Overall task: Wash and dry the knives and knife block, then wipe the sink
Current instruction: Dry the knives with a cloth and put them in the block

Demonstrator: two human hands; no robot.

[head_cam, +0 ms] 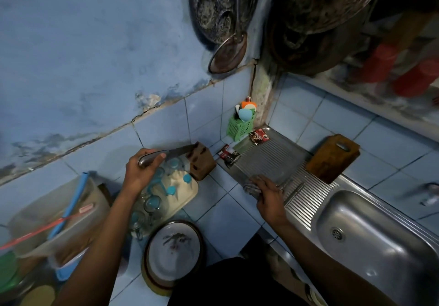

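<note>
Left fingers [152,158]: wrapped round the handle of a knife [166,155], thumb on top — a full grip so the blade stays level as its tip meets a slot.
Knife: blade points right, its tip at the upper face of the knife block [200,163]; I judge it is being slid home, washed and dried.
Right fingers [266,182]: curled over a checked cloth [251,187], holding it down on the ribbed drainboard [273,158] — parked there so it is ready for the next wipe.
Second knife [293,190]: lies on the drainboard ribs just beside my right hand [269,195]; left there to drain, I think.
Knife block: stands tilted on the tiled surface [225,215] by the back wall, between the tray of glasses [166,194] and the drainboard's left edge.
Sink [380,241]: basin at the surface's right end, not yet wiped as far as I can judge.
Cutting board [332,157]: leans at the drainboard's far edge, out of the way.
</note>
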